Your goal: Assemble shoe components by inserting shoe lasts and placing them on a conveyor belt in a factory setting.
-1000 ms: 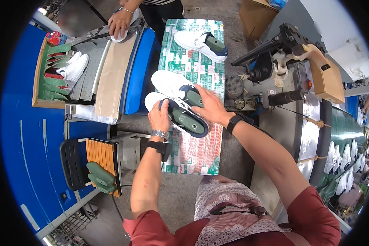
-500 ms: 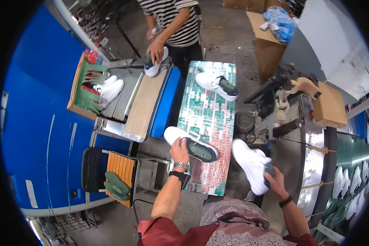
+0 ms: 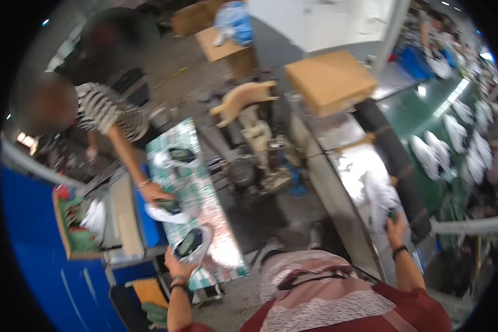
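Observation:
My left hand (image 3: 178, 266) grips a white shoe (image 3: 206, 246) with a dark green inside, at the near left edge of the wrapped table (image 3: 227, 252). My right hand (image 3: 395, 231) is far out to the right. It holds another white shoe (image 3: 379, 196) at its dark green opening, over a shiny metal ledge (image 3: 351, 160); blur hides whether the shoe touches it. Beyond my left hand, a co-worker's hand (image 3: 155, 191) is on a white shoe (image 3: 174, 214) at the table's left edge. A further white shoe (image 3: 181, 157) lies at the far end.
On the right, a green surface (image 3: 420, 119) carries several white shoes (image 3: 431, 152) past a dark belt-like strip (image 3: 393, 166). Ahead stand a machine (image 3: 257, 138) and a cardboard box (image 3: 332, 80). At left are a blue panel (image 3: 33, 221) and a tray (image 3: 66, 229) with white shoes.
The view has swung right. My right hand has carried its shoe outward to the metal ledge. The co-worker's hand has brought a shoe from the bench to the table. My left hand stays on its shoe.

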Action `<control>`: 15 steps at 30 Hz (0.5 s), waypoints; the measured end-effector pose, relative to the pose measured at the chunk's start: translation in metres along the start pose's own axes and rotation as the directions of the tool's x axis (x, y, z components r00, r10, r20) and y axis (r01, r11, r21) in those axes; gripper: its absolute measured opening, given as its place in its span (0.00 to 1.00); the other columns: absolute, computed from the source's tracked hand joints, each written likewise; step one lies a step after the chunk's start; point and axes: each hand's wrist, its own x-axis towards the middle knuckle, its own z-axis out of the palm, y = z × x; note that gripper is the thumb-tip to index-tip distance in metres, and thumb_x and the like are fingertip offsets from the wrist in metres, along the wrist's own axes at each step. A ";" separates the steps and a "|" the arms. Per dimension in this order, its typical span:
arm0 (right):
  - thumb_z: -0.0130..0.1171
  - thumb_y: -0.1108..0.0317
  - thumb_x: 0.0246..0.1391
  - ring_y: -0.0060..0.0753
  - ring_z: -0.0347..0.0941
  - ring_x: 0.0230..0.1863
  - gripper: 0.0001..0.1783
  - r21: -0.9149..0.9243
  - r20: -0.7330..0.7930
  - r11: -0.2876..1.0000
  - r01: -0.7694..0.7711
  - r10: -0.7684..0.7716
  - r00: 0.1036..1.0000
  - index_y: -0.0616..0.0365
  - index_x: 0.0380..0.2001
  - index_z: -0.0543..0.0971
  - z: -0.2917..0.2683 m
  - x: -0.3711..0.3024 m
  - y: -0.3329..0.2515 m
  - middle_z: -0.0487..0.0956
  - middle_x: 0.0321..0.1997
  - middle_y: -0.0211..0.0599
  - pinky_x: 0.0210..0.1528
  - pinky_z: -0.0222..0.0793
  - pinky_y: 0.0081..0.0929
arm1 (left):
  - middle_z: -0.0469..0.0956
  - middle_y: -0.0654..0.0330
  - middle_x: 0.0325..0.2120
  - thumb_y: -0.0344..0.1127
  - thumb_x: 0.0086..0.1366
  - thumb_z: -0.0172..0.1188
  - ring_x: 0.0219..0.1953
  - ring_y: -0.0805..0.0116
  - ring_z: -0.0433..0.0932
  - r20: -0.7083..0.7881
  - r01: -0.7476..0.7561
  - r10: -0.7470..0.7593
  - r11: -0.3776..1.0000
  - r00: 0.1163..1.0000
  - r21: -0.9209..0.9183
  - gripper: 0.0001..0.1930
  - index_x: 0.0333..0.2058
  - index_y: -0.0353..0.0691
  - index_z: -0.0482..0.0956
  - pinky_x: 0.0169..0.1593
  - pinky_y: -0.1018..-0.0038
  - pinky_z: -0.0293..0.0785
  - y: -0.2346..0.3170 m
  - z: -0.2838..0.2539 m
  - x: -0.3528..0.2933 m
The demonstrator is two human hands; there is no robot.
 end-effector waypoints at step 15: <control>0.59 0.66 0.59 0.53 0.63 0.73 0.38 0.403 0.350 0.550 0.731 -0.831 0.432 0.66 0.71 0.62 0.109 -0.106 -0.290 0.68 0.71 0.54 0.75 0.56 0.44 | 0.85 0.45 0.42 0.58 0.40 0.83 0.45 0.51 0.85 0.274 0.151 0.017 0.802 0.962 -0.578 0.46 0.52 0.32 0.77 0.52 0.62 0.79 0.199 -0.005 -0.077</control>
